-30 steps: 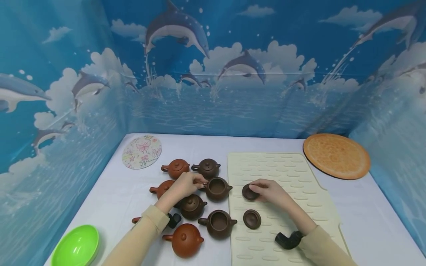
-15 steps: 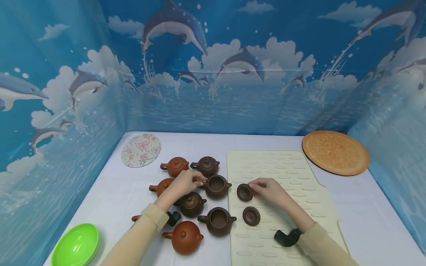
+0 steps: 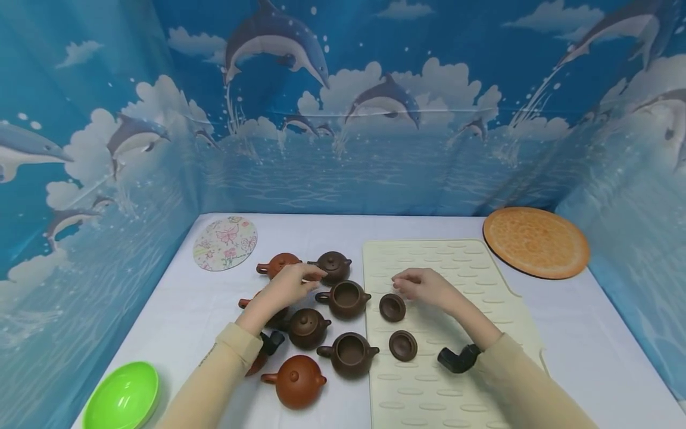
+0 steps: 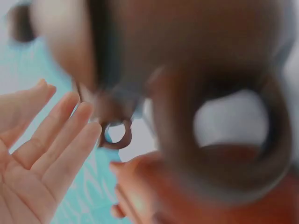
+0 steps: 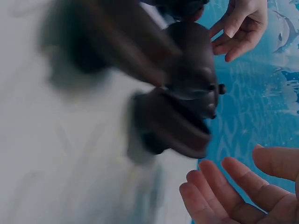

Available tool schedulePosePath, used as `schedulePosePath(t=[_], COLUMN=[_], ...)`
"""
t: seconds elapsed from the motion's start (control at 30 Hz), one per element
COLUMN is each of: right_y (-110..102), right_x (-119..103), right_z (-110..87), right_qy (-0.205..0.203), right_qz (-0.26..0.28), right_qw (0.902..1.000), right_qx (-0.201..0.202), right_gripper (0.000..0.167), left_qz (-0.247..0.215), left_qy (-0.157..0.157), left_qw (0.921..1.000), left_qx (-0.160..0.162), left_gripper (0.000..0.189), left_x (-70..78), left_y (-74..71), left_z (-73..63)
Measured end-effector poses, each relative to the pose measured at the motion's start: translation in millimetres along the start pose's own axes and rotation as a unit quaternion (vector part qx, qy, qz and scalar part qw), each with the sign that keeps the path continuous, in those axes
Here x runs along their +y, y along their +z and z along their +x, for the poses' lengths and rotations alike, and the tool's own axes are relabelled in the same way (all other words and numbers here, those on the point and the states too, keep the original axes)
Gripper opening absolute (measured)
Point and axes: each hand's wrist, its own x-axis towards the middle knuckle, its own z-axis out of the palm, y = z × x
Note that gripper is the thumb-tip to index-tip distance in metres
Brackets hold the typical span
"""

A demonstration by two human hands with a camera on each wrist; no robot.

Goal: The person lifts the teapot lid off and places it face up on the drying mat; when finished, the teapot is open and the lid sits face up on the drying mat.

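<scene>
My left hand [image 3: 286, 287], fingers loosely bent and holding nothing, hovers over the teapots near the handle of a lidless dark brown teapot [image 3: 347, 300]. In the left wrist view its fingers [image 4: 60, 135] are spread beside blurred teapot handles. Over the mat, my right hand [image 3: 426, 287] is just behind a dark lid [image 3: 392, 307] that lies underside up; its fingers [image 5: 217, 186] hold nothing. A second upturned lid [image 3: 403, 345] lies in front, beside another lidless teapot [image 3: 351, 356]. Lidded dark teapots [image 3: 306, 328] and red-brown teapots [image 3: 298, 382] stand to the left, some partly hidden by my left arm.
A cream ridged mat [image 3: 445, 262] lies on the right of the white table. A round pizza-patterned board [image 3: 536, 241] is at the back right, a floral disc [image 3: 225, 243] at the back left. A green bowl [image 3: 123, 393] stands at the front left.
My right hand has put a lid down underside up on the mat, let go and drawn back. My left hand has come off the lidless teapot's handle and moved slightly back and left.
</scene>
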Motion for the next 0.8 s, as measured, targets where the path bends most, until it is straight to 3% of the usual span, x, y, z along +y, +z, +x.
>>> schedulePosePath(t=[0.2, 0.4, 0.6, 0.8], right_y=[-2.6, 16.1, 35.2, 47.1], right_x=[-41.8, -81.4, -92.2, -93.7], right_z=[34.4, 71.2, 95.7, 104.1], right_qy=[-0.04, -0.084, -0.071, -0.047], right_qz=[0.009, -0.029, -0.057, -0.088], right_qw=[0.9991, 0.996, 0.9958, 0.9948], right_qx=[-0.01, 0.011, -0.005, -0.021], right_gripper=[0.038, 0.028, 0.027, 0.026], left_qz=[-0.035, -0.082, -0.087, -0.094], left_qy=[-0.033, -0.059, -0.092, -0.1], left_qw=[0.9981, 0.9936, 0.991, 0.9905], left_qx=[0.038, 0.05, 0.042, 0.01], left_gripper=[0.032, 0.033, 0.031, 0.032], left_x=[0.3, -6.1, -12.9, -9.5], left_y=[-18.7, -19.3, -11.2, -10.1], left_z=[13.6, 30.7, 40.4, 41.1])
